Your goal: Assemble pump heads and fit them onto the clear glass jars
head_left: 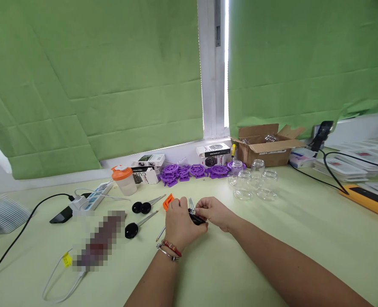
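Observation:
My left hand (181,219), wearing bracelets, is closed around a small black object (196,218) over the middle of the table; its palm hides most of that object. Thin metal prongs (191,205) stick up between the two hands. My right hand (213,211) pinches at the black object's right side, and what sits between its fingertips is too small to make out. Just beyond my left hand lies an orange plastic piece (168,201). To the left are black round-headed pieces with metal shafts (132,230), and a thin pen-like rod (160,233) lies beside my left wrist.
Purple plastic parts (197,171), small printed boxes (213,155) and glass jars (243,185) line the back, near an open cardboard box (266,149). An orange-lidded bottle (124,180), a power strip (94,197) and cables are left. An orange power strip (368,200) lies right.

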The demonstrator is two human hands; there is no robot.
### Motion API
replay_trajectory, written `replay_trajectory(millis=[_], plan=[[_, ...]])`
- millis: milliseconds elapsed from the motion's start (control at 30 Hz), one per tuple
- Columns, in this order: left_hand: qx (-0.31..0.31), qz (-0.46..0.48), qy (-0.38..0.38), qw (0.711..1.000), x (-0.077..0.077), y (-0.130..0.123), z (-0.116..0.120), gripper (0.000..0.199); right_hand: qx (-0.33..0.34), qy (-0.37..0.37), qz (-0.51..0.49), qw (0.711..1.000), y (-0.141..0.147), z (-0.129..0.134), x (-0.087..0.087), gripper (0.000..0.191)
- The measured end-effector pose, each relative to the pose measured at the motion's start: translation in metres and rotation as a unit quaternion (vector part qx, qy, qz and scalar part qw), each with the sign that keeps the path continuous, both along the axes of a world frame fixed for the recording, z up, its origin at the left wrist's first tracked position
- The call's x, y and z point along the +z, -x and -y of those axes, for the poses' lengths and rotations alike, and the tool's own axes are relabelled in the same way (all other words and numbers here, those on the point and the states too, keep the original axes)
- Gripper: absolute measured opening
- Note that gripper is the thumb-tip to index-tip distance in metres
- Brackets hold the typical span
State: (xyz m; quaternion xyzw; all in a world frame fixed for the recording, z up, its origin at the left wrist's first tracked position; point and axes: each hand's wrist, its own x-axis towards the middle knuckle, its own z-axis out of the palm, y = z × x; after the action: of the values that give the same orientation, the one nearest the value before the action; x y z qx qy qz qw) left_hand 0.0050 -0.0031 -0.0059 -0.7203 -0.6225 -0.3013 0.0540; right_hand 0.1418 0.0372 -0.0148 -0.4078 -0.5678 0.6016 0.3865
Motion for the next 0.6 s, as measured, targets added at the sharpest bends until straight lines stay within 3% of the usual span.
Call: replay_trajectory(millis=[133, 233, 300, 367, 467, 533, 600], plan=[[-0.032, 0.136, 0.078, 0.987, 0.014, 0.007, 0.004, 0.052, 0.001, -0.014, -0.03, 0.999, -0.005, 0.001, 0.012, 0.009], [-0.1, 0.294, 0.137, 0.941, 0.026, 0.014, 0.008, 0.044, -0.005, -0.041, -0.064, 0.997, -0.005, 0.005, 0.02, 0.008], [-0.161, 0.426, 0.174, 0.873, 0.031, 0.018, 0.009, 0.035, -0.004, -0.06, -0.086, 0.995, -0.004, 0.009, 0.024, 0.008], [-0.222, 0.54, 0.223, 0.78, 0.031, 0.021, 0.01, 0.032, 0.005, -0.077, -0.092, 0.993, -0.003, 0.013, 0.027, 0.01], [-0.27, 0.637, 0.279, 0.666, 0.027, 0.022, 0.009, 0.035, 0.034, -0.113, -0.073, 0.99, -0.004, 0.018, 0.029, 0.014], [-0.281, 0.661, 0.301, 0.628, 0.024, 0.021, 0.008, 0.038, 0.058, -0.15, -0.039, 0.986, -0.005, 0.021, 0.031, 0.023], [-0.296, 0.663, 0.316, 0.611, 0.022, 0.018, 0.008, 0.038, 0.081, -0.198, 0.008, 0.977, -0.006, 0.026, 0.033, 0.029]])
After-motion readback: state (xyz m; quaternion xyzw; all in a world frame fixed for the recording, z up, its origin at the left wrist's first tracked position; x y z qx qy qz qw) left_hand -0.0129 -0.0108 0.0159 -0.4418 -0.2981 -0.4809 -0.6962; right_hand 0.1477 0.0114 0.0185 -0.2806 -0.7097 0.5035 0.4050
